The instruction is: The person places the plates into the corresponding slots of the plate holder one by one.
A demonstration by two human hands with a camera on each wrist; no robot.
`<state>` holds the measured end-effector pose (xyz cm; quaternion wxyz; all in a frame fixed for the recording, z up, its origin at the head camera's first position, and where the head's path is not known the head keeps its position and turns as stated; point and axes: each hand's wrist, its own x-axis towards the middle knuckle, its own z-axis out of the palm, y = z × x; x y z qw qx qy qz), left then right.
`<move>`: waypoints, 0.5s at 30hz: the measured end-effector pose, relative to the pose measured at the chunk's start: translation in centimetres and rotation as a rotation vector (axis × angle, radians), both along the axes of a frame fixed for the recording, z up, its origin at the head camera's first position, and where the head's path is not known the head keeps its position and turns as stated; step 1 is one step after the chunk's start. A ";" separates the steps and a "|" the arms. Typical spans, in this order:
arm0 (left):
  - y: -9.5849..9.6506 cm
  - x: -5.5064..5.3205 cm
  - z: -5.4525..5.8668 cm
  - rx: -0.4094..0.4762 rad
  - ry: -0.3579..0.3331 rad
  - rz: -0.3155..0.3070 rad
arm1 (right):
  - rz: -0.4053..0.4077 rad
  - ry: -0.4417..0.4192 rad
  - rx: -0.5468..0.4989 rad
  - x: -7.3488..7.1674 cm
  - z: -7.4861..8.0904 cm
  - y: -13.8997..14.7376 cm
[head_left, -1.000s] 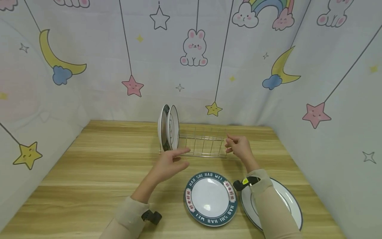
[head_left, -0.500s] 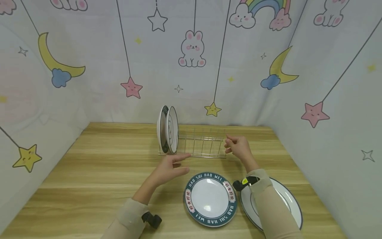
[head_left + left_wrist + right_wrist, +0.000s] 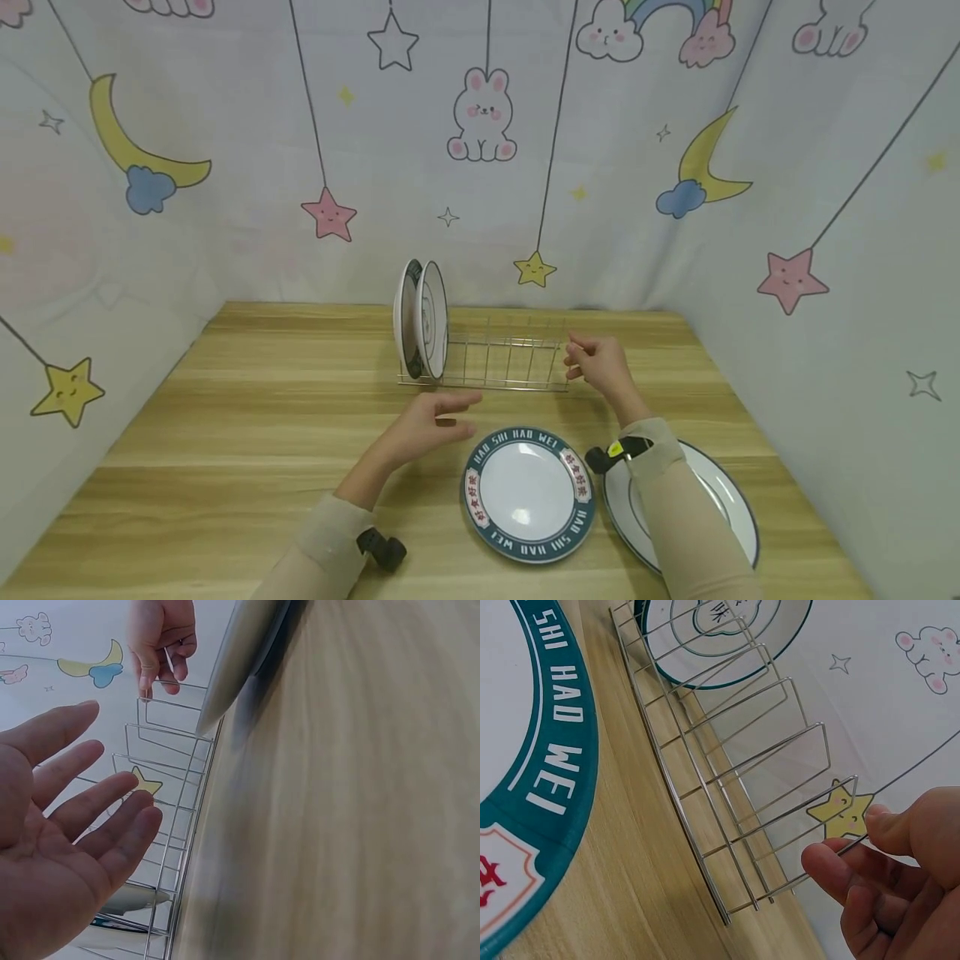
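Note:
A wire dish rack (image 3: 510,387) stands at the back of the table. My right hand (image 3: 602,365) pinches the wire at its right end between thumb and fingertips, as the right wrist view also shows (image 3: 900,877). In the rack's left end two plates stand on edge: a patterned white plate (image 3: 435,321) and, behind it to the left, a dark-rimmed plate (image 3: 402,321). My left hand (image 3: 416,429) hovers in front of the rack, holding nothing, its fingers extended and spread from the thumb. Just right of its fingertips lies a green-rimmed plate (image 3: 527,492) with lettering.
A larger white plate (image 3: 731,504) with a dark edge line lies at the right, partly covered by my right forearm. The wooden table (image 3: 225,467) meets a patterned cloth backdrop (image 3: 390,167) at the back and both sides.
My left hand has drawn back from the rack's front rail towards me. The right hand has stayed at the rack's right end, and the plates have not moved.

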<state>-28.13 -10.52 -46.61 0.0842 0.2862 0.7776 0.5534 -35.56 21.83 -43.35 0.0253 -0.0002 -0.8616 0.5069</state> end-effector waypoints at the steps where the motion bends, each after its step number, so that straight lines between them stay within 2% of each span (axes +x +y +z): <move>1: 0.0 0.0 -0.1 -0.001 -0.005 -0.005 | 0.002 0.000 0.003 0.0 0.0 0.0; 9: 0.2 -0.3 -0.9 -0.030 -0.053 -0.054 | 0.009 -0.005 -0.012 0.0 0.0 0.0; 15: 0.4 -0.1 -1.0 -0.072 -0.071 -0.064 | 0.012 -0.006 -0.022 0.1 0.1 0.0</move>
